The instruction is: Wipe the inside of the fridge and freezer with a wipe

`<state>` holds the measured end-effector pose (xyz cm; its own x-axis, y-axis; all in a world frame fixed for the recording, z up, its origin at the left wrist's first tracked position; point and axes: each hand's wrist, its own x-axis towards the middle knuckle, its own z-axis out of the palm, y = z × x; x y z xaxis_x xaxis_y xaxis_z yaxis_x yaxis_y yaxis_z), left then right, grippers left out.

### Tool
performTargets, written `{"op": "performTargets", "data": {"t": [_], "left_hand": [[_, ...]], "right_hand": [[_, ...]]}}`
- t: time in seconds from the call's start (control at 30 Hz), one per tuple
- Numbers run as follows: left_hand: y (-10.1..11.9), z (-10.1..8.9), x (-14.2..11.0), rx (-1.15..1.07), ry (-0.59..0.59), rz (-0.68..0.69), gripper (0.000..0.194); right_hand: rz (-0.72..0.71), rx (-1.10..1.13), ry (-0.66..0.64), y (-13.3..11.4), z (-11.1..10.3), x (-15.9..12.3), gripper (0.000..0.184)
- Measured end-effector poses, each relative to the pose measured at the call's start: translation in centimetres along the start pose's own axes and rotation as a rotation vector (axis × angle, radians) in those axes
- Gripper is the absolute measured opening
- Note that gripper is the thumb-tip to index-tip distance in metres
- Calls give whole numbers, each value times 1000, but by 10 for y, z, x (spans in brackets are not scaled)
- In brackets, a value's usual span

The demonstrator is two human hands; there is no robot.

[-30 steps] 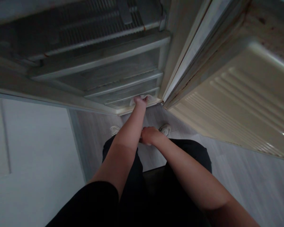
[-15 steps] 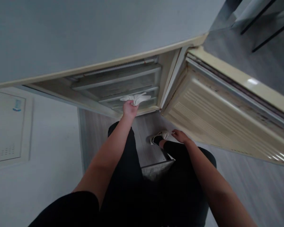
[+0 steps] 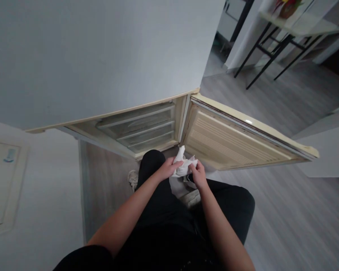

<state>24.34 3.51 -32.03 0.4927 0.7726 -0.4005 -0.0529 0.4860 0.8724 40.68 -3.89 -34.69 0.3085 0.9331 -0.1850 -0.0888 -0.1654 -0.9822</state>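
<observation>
I found both my left hand point(image 3: 166, 168) and right hand point(image 3: 198, 174) pinching the white cloth point(image 3: 183, 165) above my knees, before the open freezer door point(image 3: 237, 141); refolding to a clean face seemed advisable.

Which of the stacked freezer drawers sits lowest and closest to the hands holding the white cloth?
The bottom drawer, just above the cabinet's lower edge; the other drawers are stacked higher, farther from the cloth and both hands.
</observation>
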Motion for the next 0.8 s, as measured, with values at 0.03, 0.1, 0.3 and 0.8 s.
{"op": "performTargets", "data": {"t": [0.03,0.1,0.3,0.8], "left_hand": [[3,2,-1,20,7,38,43],[5,4,-5,41,64,121,45],[-10,6,-21,-25,140,212,57],[15,32,-42,573,-303,505,51]], "right_hand": [[-34,-56,73,-6,-2,-4,37],[-96,-175,168,-17,-11,-12,45],[-78,-394,158,-47,-49,-37,56],[-314,-279,70,-67,-18,-64,25]]}}
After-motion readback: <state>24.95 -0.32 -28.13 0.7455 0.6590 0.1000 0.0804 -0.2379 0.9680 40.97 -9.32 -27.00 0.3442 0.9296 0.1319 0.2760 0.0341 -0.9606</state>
